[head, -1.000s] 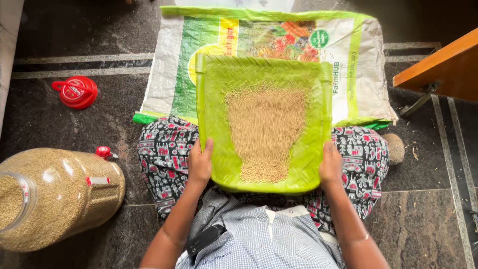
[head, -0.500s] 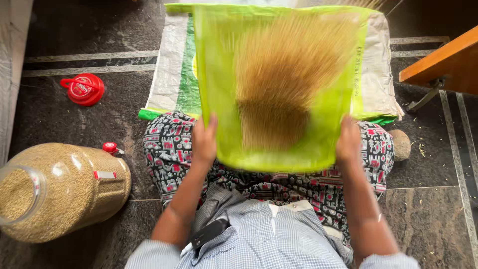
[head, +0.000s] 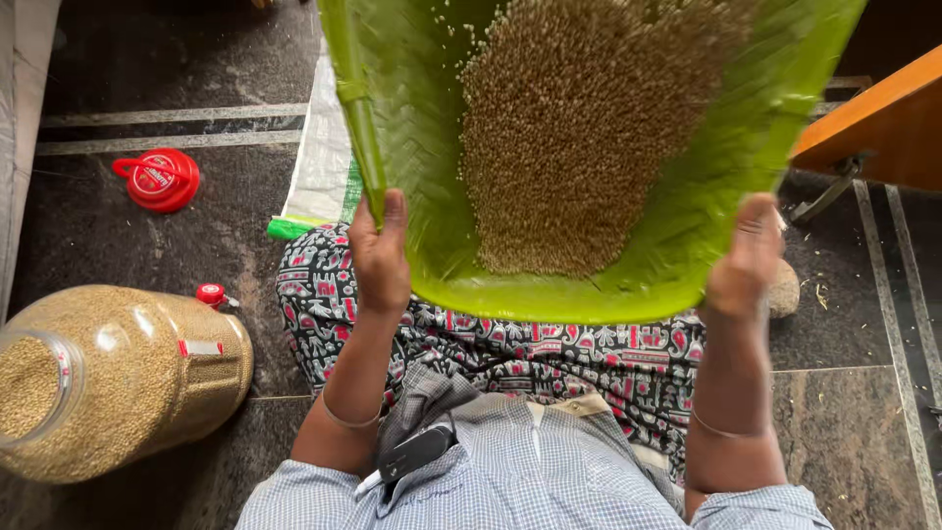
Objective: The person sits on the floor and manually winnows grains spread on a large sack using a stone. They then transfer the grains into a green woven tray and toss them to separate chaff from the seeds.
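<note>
The green tray (head: 432, 128) has been swung higher and nearer since a second ago, gripped at both edges by the left hand (head: 378, 257) and right hand (head: 746, 257); the grain (head: 579, 137) is tossed upward.

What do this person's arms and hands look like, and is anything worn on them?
Both hands, left hand and right hand, are bare, without gloves. Thin bangles circle each forearm. Short blue-and-white checked sleeves end above the elbows.

bright green woven tray (head: 687, 206), tan-brown grain (head: 579, 137), red lid (head: 157, 180), black-white-red patterned cloth (head: 324, 294), blue-checked shirt (head: 520, 471)
</note>
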